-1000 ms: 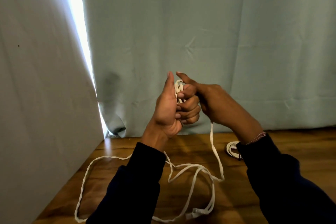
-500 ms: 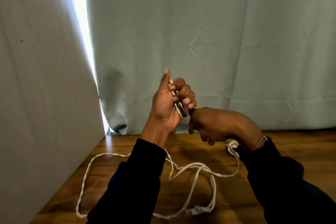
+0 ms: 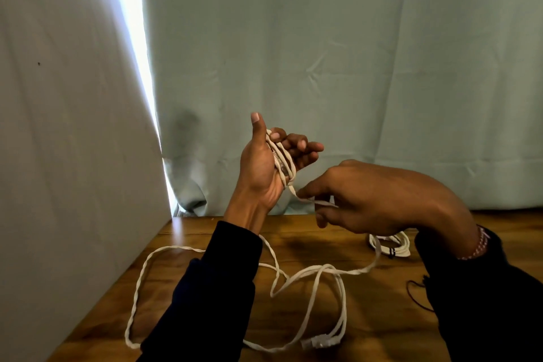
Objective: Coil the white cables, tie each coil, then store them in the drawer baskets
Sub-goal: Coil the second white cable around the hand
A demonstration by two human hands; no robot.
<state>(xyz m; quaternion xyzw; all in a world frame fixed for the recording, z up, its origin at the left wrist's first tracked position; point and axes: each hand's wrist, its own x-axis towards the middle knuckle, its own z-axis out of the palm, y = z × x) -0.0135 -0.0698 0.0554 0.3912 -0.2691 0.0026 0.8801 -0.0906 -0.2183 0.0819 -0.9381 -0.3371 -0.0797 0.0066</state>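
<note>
Pale green curtains [image 3: 352, 67] hang behind a wooden table [image 3: 382, 326], with a bright strip of daylight showing at the left where two panels part.

Only the head view is given. The left hand [image 3: 264, 167] is raised with its palm facing the camera and its thumb straight up. Several turns of the white cable [image 3: 323, 269] cross the palm, and the loosely curled fingers hold them there. The right hand [image 3: 382, 200] sits lower and to the right, with thumb and forefinger pinching the strand just where it leaves the left palm. From there the cable drops behind the right hand and trails in loose loops across the table, ending in a plug [image 3: 318, 342] near the front edge.

The cable looks light, soft and limp, probably with a twist of its own, so it should bend easily but may kink or spring off the fingers. A fair place to take it is close to the wound turns, feeding with a light pinch.

A second coil [image 3: 390, 244] lies on the table beyond the right wrist, half hidden by it. A thin dark cord [image 3: 417, 294] near the right sleeve is hard to identify. No drawer or baskets are in view, and dark sleeves cover part of the loose cable.
</note>
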